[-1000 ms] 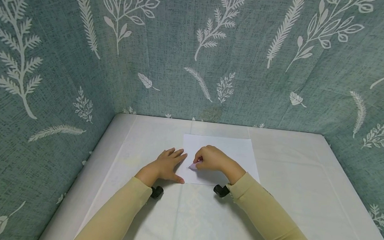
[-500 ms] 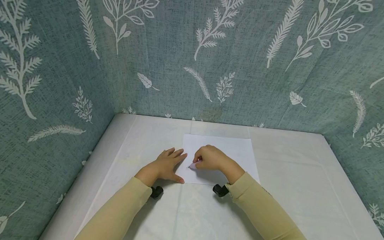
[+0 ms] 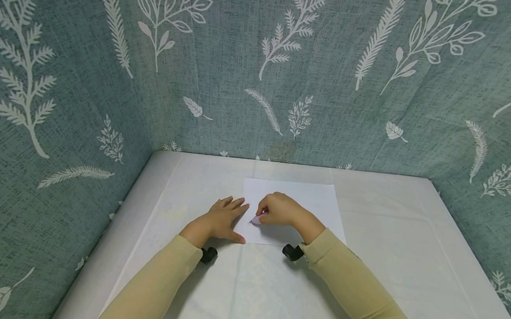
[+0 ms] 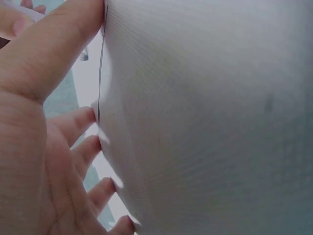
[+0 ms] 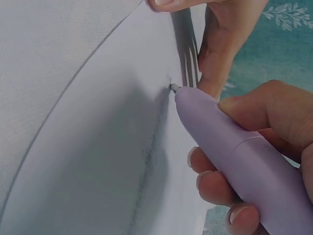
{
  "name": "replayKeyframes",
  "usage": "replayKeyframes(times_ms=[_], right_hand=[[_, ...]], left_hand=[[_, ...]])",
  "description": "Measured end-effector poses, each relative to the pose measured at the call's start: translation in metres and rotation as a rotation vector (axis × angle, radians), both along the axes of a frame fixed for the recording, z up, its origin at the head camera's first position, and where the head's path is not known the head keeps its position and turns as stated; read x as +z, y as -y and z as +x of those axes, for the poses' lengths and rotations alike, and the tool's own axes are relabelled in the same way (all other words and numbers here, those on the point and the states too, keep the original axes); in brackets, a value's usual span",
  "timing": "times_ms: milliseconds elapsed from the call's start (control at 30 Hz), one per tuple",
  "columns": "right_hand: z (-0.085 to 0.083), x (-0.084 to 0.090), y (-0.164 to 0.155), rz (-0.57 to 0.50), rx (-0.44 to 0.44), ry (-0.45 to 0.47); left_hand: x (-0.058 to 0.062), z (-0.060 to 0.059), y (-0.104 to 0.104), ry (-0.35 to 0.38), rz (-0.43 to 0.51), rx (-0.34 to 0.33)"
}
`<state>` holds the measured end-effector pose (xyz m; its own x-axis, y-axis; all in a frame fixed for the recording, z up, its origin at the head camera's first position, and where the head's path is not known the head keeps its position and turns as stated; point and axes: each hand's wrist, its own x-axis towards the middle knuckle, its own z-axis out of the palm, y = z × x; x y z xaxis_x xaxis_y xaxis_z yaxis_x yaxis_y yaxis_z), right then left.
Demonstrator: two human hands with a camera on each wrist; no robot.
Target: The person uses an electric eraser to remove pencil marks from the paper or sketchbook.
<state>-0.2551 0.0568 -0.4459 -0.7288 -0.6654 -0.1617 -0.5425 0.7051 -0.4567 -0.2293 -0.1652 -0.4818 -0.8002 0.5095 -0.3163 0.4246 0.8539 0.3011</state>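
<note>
While the left hand (image 3: 220,221) steadies the paper (image 3: 309,199), the right hand (image 3: 279,210) writes.
Left fingers lie spread flat on the sheet's left edge; right fingers pinch a lilac pen (image 5: 230,152), tip touching the paper mid-bench (image 3: 405,240).

A sheet of paper (image 3: 293,208) is laid at the centre of the frame on the table (image 3: 395,258). Its left edge is pressed by the left hand (image 3: 219,221); to the right, the pen (image 3: 256,220) is held on it by the right hand (image 3: 281,209).
</note>
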Motion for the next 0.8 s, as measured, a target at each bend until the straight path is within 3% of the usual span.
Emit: replayKeyframes(times_ms=[800], right_hand=[[-0.0003,-0.0026,-0.0006,0.001,0.02,0.024]], left_hand=[[0.0001,-0.0002,-0.0006,0.012,-0.003,0.009]])
